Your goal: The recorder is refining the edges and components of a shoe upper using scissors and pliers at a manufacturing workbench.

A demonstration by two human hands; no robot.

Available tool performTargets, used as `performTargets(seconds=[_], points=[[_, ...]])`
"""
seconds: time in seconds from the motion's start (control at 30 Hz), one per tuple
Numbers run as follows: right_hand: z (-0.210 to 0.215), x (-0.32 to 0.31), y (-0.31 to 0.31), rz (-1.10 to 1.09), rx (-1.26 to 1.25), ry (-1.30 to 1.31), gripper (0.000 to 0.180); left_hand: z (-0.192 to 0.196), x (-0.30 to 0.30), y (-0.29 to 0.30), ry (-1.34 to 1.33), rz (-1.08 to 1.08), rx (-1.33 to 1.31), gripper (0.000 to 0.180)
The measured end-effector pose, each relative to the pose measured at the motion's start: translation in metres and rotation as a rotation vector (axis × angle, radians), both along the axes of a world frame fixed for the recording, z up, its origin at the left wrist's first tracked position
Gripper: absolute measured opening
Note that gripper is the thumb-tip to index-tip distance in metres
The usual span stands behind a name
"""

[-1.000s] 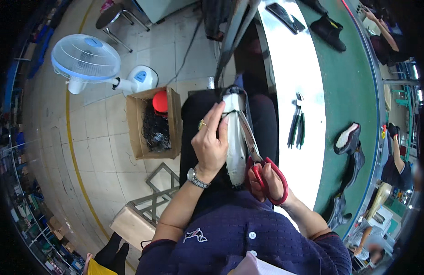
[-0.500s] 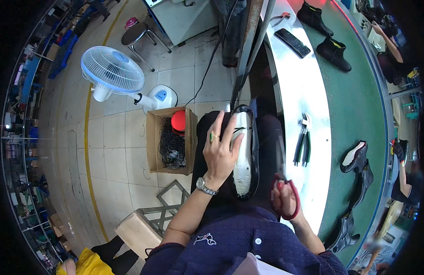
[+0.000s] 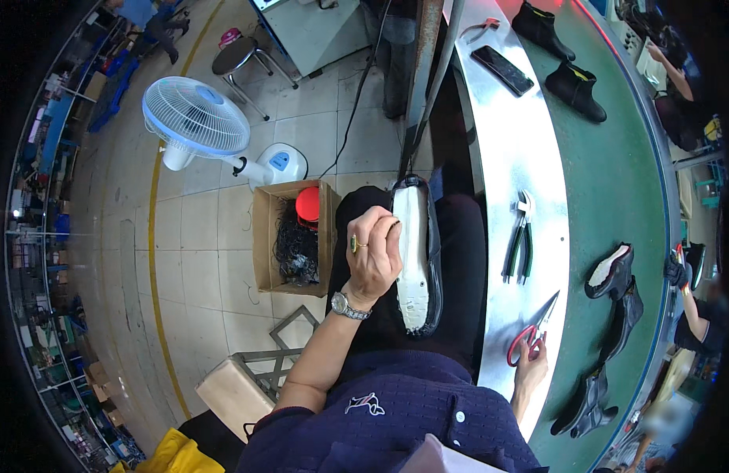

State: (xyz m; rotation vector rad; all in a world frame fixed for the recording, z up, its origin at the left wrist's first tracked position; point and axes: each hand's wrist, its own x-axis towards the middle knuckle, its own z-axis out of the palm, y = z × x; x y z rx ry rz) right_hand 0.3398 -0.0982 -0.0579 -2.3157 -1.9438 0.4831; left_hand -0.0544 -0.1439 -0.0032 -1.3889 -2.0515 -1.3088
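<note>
The shoe (image 3: 414, 272) lies bottom up on the lap (image 3: 464, 276). At its left edge, the left hand (image 3: 373, 256) curls; I cannot tell whether it pinches anything. To its right, at the bench (image 3: 530, 146), the right hand (image 3: 531, 364) grasps the scissors (image 3: 545, 315). The step looks like parking them, which calls for easing that grip.

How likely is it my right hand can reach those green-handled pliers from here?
Probably yes: the pliers lie farther along the same metal bench as your right hand, with bare surface between. That hand is on the red-handled scissors, though, and may have to let go first.
</note>
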Motion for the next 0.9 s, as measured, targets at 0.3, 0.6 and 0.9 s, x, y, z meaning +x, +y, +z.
performTargets(seconds=[0.3,0.6,0.9], points=[[0.017,-0.010,0.016,0.061,0.034,0.051,0.034,0.071,-0.037,-0.069,0.197,0.462,0.202,0.017],[0.021,-0.105,0.103,0.347,0.209,0.381,0.027,-0.096,-0.147,-0.131,0.114,0.680,-0.434,0.035],[-0.026,-0.161,0.149,0.489,0.218,-0.023,0.070,-0.040,-0.021,-0.049,0.041,-0.283,-0.345,0.045]])
